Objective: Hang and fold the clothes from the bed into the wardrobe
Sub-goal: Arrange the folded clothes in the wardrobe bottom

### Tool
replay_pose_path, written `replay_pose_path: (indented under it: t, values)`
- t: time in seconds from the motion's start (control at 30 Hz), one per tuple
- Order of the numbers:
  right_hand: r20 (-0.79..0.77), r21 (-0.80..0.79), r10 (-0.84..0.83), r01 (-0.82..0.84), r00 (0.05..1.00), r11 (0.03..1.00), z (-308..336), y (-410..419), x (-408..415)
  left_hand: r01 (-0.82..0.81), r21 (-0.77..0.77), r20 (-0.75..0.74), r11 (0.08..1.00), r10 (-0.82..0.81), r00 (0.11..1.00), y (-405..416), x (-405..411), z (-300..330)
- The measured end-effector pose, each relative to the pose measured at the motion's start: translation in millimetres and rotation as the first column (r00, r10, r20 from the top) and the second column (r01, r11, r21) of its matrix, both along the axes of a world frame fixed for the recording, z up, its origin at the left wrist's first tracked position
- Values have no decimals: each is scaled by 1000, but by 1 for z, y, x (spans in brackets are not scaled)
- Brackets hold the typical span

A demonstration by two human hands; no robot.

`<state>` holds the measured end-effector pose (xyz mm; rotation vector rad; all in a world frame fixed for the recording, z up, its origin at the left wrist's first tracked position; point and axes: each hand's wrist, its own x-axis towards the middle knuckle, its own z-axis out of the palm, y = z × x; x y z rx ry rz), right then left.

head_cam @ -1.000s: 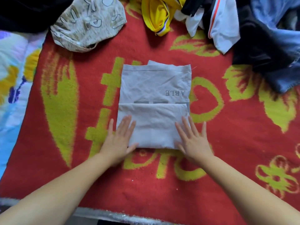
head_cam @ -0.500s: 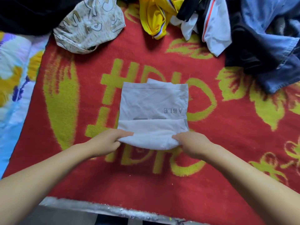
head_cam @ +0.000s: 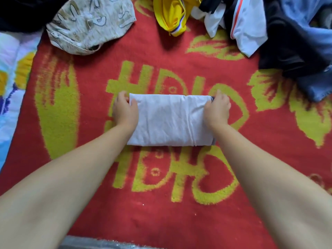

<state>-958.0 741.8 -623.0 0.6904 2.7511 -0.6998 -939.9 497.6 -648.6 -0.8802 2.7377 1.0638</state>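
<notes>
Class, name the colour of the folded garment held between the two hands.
White, or very pale grey: the folded garment, seen best in the head view.

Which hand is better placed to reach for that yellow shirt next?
Probably the right hand: the yellow shirt lies slightly right of centre, though both hands grip the folded white garment, the left hand at its other end.
</notes>
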Motion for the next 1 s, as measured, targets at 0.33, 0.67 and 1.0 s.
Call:
replay_pose_path:
  t: [0.33, 0.67, 1.0]
  values:
    - [200, 281, 604, -636, 771, 719, -41, -22, 30, 647, -390, 196, 655, -627, 754, 43, 30, -42]
    - [150, 358, 502, -520, 852, 775, -19, 6, 36, 517, -522, 83, 678, -563, 822, 20, 54, -35]
    - [194, 275, 612, -641, 767, 717, -41, 12, 63, 636, -475, 182, 608, -639, 747, 15, 76, -51]
